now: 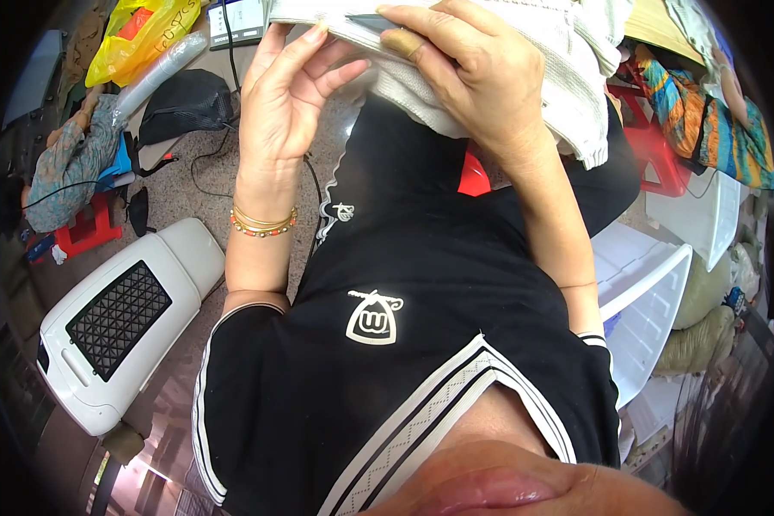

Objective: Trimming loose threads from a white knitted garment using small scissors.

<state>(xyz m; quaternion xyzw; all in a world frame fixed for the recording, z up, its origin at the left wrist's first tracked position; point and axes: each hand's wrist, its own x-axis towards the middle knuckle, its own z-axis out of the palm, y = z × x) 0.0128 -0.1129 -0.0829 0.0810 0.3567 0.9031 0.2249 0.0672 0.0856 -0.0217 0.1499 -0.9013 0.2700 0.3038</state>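
A cream knitted garment (568, 95) lies over my lap and reaches the upper edge of the view. My left hand (284, 103) pinches the garment's edge between thumb and forefinger, its other fingers loosely curled. From the right, my right hand (482, 69) grips a small grey pointed metal tool (368, 22) against the knit near that edge. Most of the tool is hidden by my fingers, so its exact kind does not show. A brown cover wraps my right thumb.
At left are a yellow plastic bag (138, 43), a black bag (185, 107), loose cables and a white appliance with a black grille (119, 320). A red stool (654, 146), patterned cloth (705, 120) and a white plastic bin (654, 301) stand at right.
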